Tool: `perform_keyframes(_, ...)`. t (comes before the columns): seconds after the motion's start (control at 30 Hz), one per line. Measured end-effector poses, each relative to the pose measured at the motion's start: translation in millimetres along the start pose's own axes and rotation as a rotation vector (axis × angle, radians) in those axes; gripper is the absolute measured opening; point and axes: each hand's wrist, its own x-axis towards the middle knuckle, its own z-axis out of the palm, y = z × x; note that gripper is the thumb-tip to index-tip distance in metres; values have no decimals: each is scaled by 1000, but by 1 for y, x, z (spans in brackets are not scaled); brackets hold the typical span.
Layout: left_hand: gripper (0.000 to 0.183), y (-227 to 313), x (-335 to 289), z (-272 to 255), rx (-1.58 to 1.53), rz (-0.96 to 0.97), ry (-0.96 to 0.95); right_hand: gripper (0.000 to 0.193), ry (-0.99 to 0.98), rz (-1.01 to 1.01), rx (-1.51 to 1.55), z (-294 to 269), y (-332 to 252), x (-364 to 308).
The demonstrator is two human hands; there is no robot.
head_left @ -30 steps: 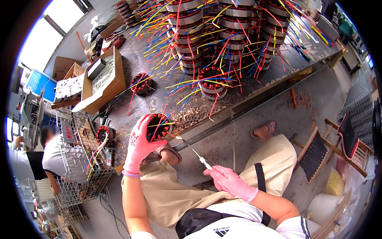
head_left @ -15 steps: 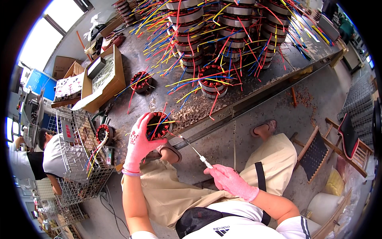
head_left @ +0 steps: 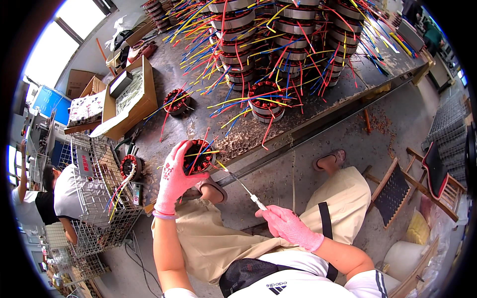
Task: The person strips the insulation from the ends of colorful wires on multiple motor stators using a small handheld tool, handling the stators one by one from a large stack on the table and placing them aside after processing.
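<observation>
My left hand [head_left: 177, 176], in a pink glove, is closed round the side of a motor stator [head_left: 199, 158] with red windings, held at the table's front edge. Red, yellow and blue wire ends stick out of it. My right hand [head_left: 290, 227], gloved in pink too, grips a thin metal rod tool [head_left: 255, 197] with a silver collar. The rod slants up and left towards the stator. A yellow wire or sleeve [head_left: 221, 166] shows at the rod's far end; whether they are joined is too small to tell.
Tall stator stacks [head_left: 293, 44] bristling with wires stand at the back of the metal table. Loose stators [head_left: 177, 102] sit nearer. A cardboard box [head_left: 130, 102] and a wire basket [head_left: 107, 184] are on the left. A wooden chair [head_left: 395, 193] lies at right; people work at far left.
The far end of the rod tool looked reddish and pale before and shows yellow now. Both my hands and the stator have barely moved. At far left a person's arm has risen.
</observation>
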Motion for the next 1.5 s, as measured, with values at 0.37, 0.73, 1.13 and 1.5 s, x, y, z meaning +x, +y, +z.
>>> perform_keyframes(0.37,92,-1,2,-3,36,73,-35,31,44,29,112,1,0,1)
perform_keyframes(0.73,91,2,4,-6,163,125,-71,28,22,15,76,4,-6,3)
perform_keyframes(1.13,90,6,4,-5,135,124,-54,31,32,-15,21,5,-10,6)
perform_keyframes(1.5,90,5,4,-3,132,119,-45,32,28,-14,-6,4,-9,7)
